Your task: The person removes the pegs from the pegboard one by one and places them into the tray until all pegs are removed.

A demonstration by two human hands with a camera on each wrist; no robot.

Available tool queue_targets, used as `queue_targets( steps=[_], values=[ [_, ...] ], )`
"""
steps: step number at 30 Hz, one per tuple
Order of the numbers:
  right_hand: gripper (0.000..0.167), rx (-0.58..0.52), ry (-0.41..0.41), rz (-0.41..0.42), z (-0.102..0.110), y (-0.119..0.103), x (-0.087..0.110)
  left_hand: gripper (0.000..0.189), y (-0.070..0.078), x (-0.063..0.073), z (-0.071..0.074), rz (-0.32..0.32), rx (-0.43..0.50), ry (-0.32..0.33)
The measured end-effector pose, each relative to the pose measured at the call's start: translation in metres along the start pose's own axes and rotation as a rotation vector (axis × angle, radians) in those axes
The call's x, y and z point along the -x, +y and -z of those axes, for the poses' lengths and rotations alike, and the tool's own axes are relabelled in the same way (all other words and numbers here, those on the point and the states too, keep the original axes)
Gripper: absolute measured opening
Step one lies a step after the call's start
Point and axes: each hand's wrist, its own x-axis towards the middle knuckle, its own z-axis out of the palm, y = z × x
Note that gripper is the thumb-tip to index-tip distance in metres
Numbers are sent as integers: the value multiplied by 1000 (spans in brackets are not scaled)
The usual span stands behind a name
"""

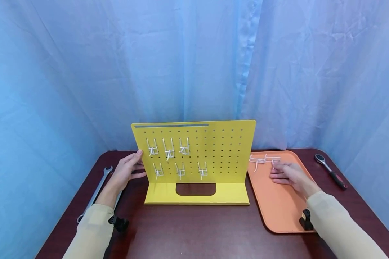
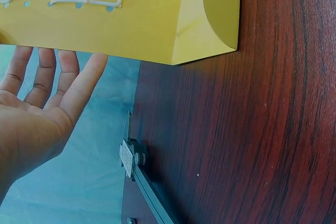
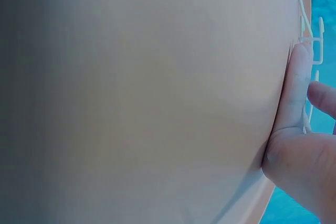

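A yellow pegboard (image 1: 220,154) stands upright with several white double-prong hooks on it, one of them a lower-row hook (image 1: 202,171). My left hand (image 1: 124,172) holds the board's left edge, thumb at the front; in the left wrist view its straight fingers (image 2: 67,72) reach behind that edge. Over the orange tray (image 1: 278,201), my right hand (image 1: 290,174) pinches a white pegboard hook (image 1: 273,158) between thumb and fingertips. Another white hook (image 1: 256,160) lies to its left, at the tray's far left corner. The tray's surface fills most of the right wrist view.
A combination wrench (image 1: 97,190) lies on the dark wood table (image 1: 194,230) at the left. Beside it is a digital caliper (image 2: 128,156), mostly behind my left arm in the head view. A ratchet (image 1: 332,172) lies right of the tray. Blue curtains (image 1: 181,64) enclose the table.
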Motion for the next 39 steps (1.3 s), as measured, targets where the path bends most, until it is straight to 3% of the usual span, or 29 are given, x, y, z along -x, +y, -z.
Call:
queue_targets(
  steps=[9, 18, 27, 39],
  values=[
    [48, -76, -30, -15, 3, -3, 2, 66, 0, 0, 1, 4, 8, -11],
    [47, -153, -86, 10, 1, -12, 9, 67, -1, -1, 1, 8, 1, -11],
    [19, -411, -175, 139, -10, -36, 36, 67, 0, -1, 1, 13, -5, -11],
    [20, -423, -189, 376, -38, -71, 73, 66, 0, 0, 0, 2, -1, -21]
  ],
)
